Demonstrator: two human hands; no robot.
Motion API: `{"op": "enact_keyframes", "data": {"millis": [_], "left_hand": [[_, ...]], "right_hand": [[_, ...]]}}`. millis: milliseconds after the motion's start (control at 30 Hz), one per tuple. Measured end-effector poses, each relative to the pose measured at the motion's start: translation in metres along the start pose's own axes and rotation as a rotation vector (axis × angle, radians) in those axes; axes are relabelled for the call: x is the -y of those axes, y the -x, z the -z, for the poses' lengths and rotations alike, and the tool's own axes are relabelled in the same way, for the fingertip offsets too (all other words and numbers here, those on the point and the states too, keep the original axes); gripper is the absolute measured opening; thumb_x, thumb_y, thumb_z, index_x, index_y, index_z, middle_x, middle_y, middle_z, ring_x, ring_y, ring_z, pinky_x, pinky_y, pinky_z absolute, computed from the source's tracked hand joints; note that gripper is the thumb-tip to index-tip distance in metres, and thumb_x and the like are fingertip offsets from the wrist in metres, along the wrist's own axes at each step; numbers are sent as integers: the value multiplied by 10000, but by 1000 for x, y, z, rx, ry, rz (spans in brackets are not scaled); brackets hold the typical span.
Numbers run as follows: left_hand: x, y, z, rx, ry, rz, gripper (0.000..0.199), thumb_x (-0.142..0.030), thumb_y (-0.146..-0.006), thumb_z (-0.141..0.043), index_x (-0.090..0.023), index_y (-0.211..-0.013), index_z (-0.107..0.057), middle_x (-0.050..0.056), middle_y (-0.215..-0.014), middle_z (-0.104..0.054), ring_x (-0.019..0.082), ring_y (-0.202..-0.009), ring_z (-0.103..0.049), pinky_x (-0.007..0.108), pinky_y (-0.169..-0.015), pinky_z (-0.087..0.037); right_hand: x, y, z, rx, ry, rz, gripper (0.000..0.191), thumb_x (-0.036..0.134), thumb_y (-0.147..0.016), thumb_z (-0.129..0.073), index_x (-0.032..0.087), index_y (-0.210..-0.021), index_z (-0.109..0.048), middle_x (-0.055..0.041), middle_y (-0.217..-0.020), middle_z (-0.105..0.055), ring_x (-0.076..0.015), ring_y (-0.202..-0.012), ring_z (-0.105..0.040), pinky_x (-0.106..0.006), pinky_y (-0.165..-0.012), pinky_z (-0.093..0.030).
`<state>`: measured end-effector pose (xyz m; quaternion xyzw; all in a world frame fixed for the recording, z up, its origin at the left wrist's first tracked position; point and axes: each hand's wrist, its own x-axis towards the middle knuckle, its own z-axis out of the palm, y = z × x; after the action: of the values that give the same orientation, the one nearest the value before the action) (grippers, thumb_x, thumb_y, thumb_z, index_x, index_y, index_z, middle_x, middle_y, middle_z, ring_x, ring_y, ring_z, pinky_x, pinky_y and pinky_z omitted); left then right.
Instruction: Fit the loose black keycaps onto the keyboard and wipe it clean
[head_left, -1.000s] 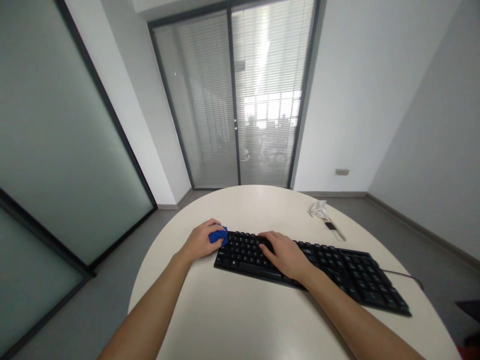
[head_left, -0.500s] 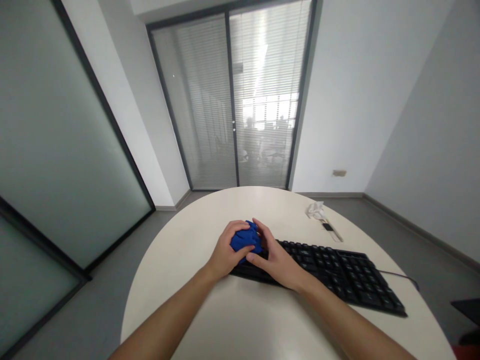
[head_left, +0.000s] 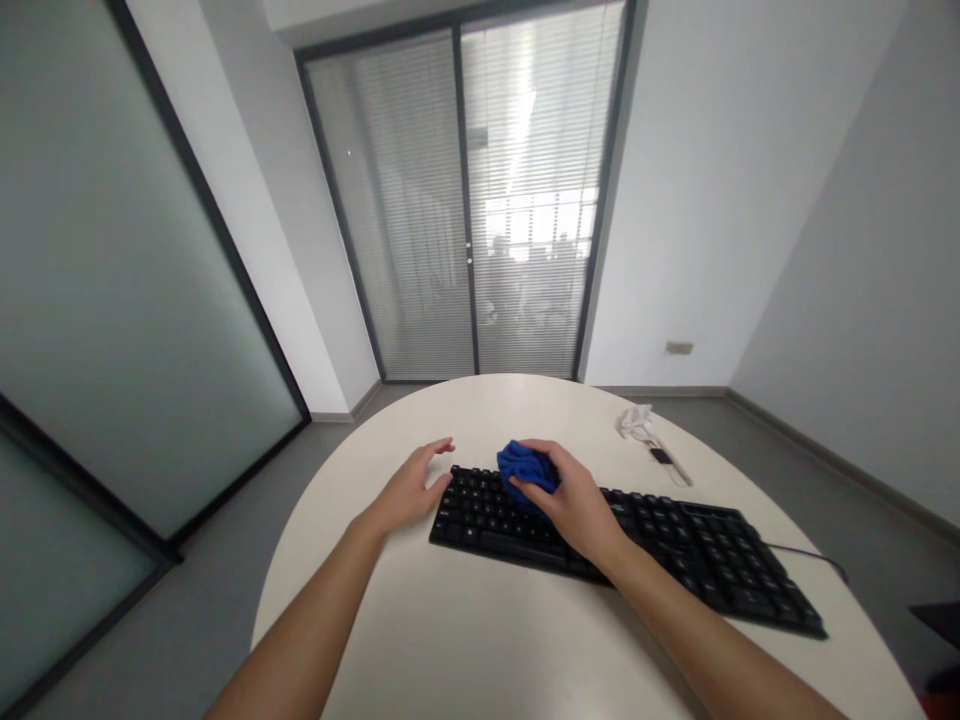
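Observation:
A crumpled blue cloth (head_left: pixel 525 468) is bunched in my right hand (head_left: pixel 574 500), whose thumb and fingers close around it. Cloth and hand are over the middle-left keys of a black keyboard (head_left: pixel 487 505); whether the cloth presses on the keys I cannot tell. My left hand (head_left: pixel 411 488) is at the keyboard's left end, fingers and thumb apart, holding nothing. Its thumb tip is at or very close to the keyboard's upper left corner. My right hand and forearm hide part of the keys.
The keyboard lies slantwise on a round cream table (head_left: pixel 480 640). Its cable (head_left: pixel 810 552) runs off the right end. Farther back on the right lie a crumpled white tissue (head_left: pixel 636 420) and a thin light stick with a black part (head_left: pixel 661 456). Glass doors stand behind.
My left hand has let go of the blue cloth and moved left to the keyboard's end. My right hand keeps the cloth and has shifted slightly right.

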<state>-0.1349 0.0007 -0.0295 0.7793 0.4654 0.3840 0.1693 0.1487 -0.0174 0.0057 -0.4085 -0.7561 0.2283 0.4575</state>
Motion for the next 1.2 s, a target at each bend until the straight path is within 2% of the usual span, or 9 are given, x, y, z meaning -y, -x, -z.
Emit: {"op": "enact_keyframes", "data": {"millis": [100,233,367,467,633,733,900,1000,1200], "left_hand": [[19,3,5,76,-40,36,402,-347,-967,-538,-194,-1336,-583,115,-1334,-616,262,-1260,-547,450,-1127,-378],[19,1,4,125,-22,-5,350,-404,-999,-498,-205,-1224,-679,87,-1252,-673,241,-1190,-592,386,-1082,-423],[18,-1,1,116,4,8,343,-402,-1006,-482,-212,-1188,-702,73,-1213,-696,230,-1159,-611,365,-1063,-435],[23,-1,0,89,21,41,344,-381,-1005,-473,-207,-1194,-701,81,-1215,-695,235,-1155,-614,379,-1064,-435],[32,-1,-3,70,43,-7,309,-310,-984,-487,-203,-1157,-720,86,-1180,-710,232,-1095,-635,380,-1022,-470],[38,-2,-4,68,57,-34,310,-210,-945,-492,-217,-1143,-731,66,-1171,-719,221,-1096,-636,377,-1031,-470],[45,-1,-6,58,76,-21,380,-132,-901,-458,-217,-1140,-741,57,-1169,-723,211,-1123,-636,386,-1059,-461],[45,-1,-7,63,81,-12,364,-160,-918,-458,-204,-1143,-740,66,-1181,-720,208,-1122,-644,381,-1055,-470],[39,-1,-9,57,73,17,302,-276,-954,-510,-189,-1132,-738,78,-1164,-726,215,-1101,-659,367,-1025,-490]], "right_hand": [[2,7,-11,213,239,117,497,293,-854,-689,248,-1333,-563,-91,-1320,-614,-268,-1203,-567,-458,-1070,-425],[7,8,-20,366,465,163,635,160,-822,-660,259,-1428,-497,-98,-1391,-556,-277,-1212,-543,-454,-1054,-424],[10,-12,-24,355,448,125,498,126,-869,-615,221,-1353,-546,-96,-1271,-617,-242,-1143,-577,-384,-1007,-451],[13,-31,-35,312,382,164,482,138,-890,-622,223,-1356,-532,-88,-1289,-609,-229,-1157,-569,-363,-1012,-440],[18,-43,-63,426,431,215,403,264,-922,-649,248,-1318,-572,-88,-1251,-634,-241,-1087,-592,-374,-948,-454],[19,-42,-73,424,498,198,377,310,-928,-640,230,-1293,-588,-103,-1207,-650,-257,-1063,-597,-384,-919,-454],[19,-40,-70,466,488,268,410,258,-874,-676,204,-1273,-598,-99,-1152,-671,-259,-1059,-590,-378,-916,-442],[21,-32,-63,526,417,371,457,246,-856,-703,237,-1300,-593,-83,-1207,-659,-245,-1083,-582,-381,-955,-425],[29,-12,-54,590,349,538,409,287,-874,-701,277,-1275,-622,-54,-1230,-651,-248,-1171,-536,-418,-1068,-352]]}}
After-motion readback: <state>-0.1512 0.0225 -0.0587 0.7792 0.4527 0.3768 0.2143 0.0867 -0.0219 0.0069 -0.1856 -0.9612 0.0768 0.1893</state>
